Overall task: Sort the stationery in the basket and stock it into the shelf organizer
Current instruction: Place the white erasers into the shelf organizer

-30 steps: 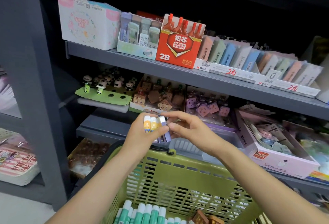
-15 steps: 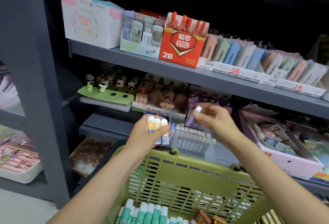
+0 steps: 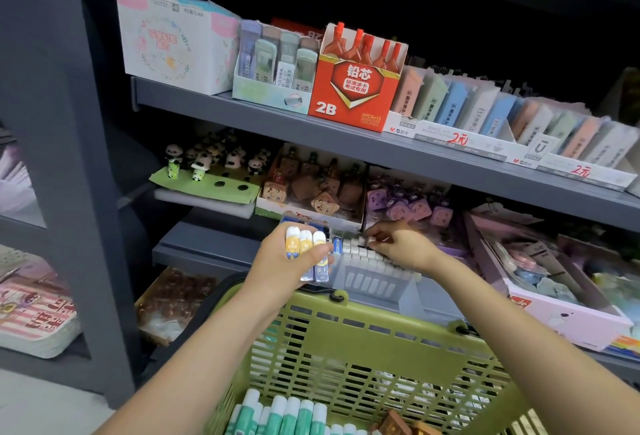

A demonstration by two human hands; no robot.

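Sticks, small white-capped w/ yellow-and-blue printed labels, sit bunched in the left hand; that grip is clenched round them, caps up, long axes roughly upright and leaning a bit away from the camera. Just right of the bunch, nearly touching it, is the clear plastic shelf organizer, slots already packed w/ rows of white caps, standing same way up as the held ones. So the key relation: organizer lies directly right and a touch behind the left grip, stick axes approx parallel to those already stocked, no big re-orienting needed, I'd judge.

Right hand is over the organizer's back rows, fingertips curled down onto the caps; looks like it's pinching or seating one piece, but can't tell for sure if anything is between the fingers. It's the nearer hand to the slots; left acts as the magazine.

Below both forearms, olive-green plastic mesh basket holds more stock: green-and-white tubes at the near edge. Organizer rests on the grey metal shelf, below cartoon-figure display boxes.
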